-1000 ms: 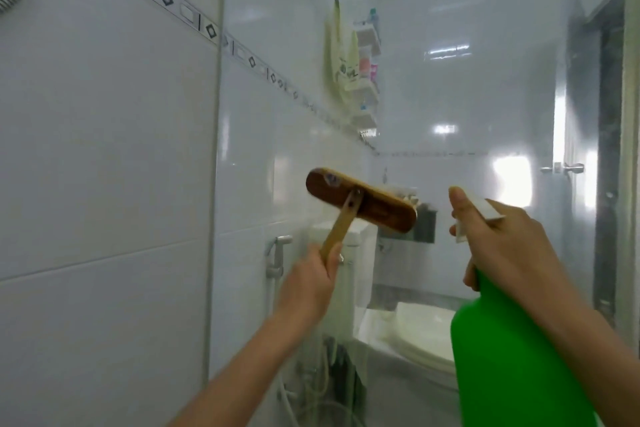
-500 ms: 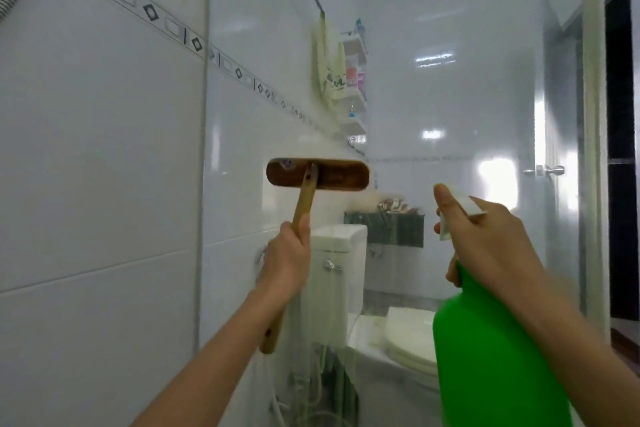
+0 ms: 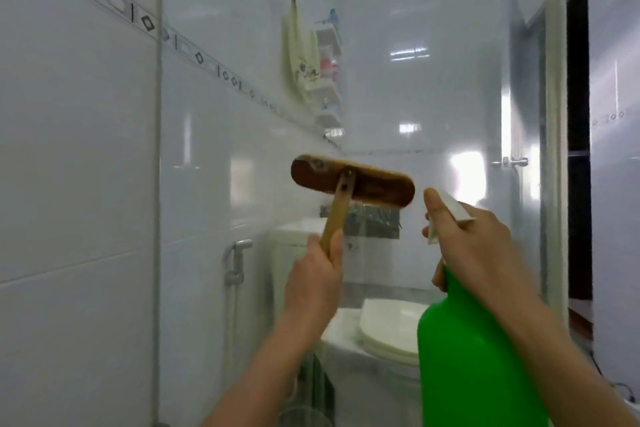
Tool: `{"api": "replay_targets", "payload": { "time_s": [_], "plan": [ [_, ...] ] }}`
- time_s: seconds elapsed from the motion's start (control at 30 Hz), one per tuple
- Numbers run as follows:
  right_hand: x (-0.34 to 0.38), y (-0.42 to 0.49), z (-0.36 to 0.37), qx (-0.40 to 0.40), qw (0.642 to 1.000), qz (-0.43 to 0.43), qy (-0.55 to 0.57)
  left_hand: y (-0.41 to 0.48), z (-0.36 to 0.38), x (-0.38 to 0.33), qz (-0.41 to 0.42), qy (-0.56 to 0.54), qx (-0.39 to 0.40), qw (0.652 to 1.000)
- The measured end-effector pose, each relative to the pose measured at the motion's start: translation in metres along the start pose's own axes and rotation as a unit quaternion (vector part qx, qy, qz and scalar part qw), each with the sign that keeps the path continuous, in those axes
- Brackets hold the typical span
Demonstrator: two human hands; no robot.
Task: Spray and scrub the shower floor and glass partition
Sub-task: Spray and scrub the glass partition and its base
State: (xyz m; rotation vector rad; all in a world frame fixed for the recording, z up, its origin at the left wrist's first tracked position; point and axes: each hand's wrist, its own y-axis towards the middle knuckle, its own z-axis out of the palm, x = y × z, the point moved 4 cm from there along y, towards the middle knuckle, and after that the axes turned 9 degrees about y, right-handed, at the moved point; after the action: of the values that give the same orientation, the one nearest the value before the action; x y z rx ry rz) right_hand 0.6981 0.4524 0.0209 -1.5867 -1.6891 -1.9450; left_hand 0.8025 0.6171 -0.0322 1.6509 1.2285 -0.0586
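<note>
At the centre of the frame I see the brush (image 3: 353,185), its wooden head tilted down to the right against the glass partition (image 3: 433,87). My left hand (image 3: 317,282) is closed round its handle just below the head. To the right, my right hand (image 3: 474,246) grips the neck of the green spray bottle (image 3: 474,364), forefinger over the white nozzle. The hands are apart, side by side.

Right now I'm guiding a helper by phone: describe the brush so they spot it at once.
Look at the glass partition straight ahead. Midway up it, above the toilet tank, the left hand holds up the brush. It is the only wooden thing: a dark oblong head on a pale stick.
</note>
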Motion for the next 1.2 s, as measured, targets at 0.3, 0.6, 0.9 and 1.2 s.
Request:
{"api": "replay_targets", "payload": {
  "time_s": [0.3, 0.6, 0.9, 1.2],
  "plan": [
    [-0.001, 0.000, -0.029, -0.019, 1.000, -0.005, -0.003, 0.058, -0.020, -0.044, -0.021, -0.004, -0.048, 0.999],
    [-0.003, -0.009, -0.056, -0.022, 1.000, -0.003, 0.004, 0.108, -0.045, -0.141, 0.043, -0.006, -0.053, 0.998],
    [-0.027, -0.028, -0.082, -0.029, 0.999, 0.016, -0.012, -0.025, 0.034, -0.081, 0.044, 0.005, 0.060, 0.997],
    [-0.034, -0.023, -0.100, -0.070, 0.997, 0.018, -0.021, 0.056, 0.029, -0.138, 0.081, -0.040, -0.031, 0.995]
  ]
}}
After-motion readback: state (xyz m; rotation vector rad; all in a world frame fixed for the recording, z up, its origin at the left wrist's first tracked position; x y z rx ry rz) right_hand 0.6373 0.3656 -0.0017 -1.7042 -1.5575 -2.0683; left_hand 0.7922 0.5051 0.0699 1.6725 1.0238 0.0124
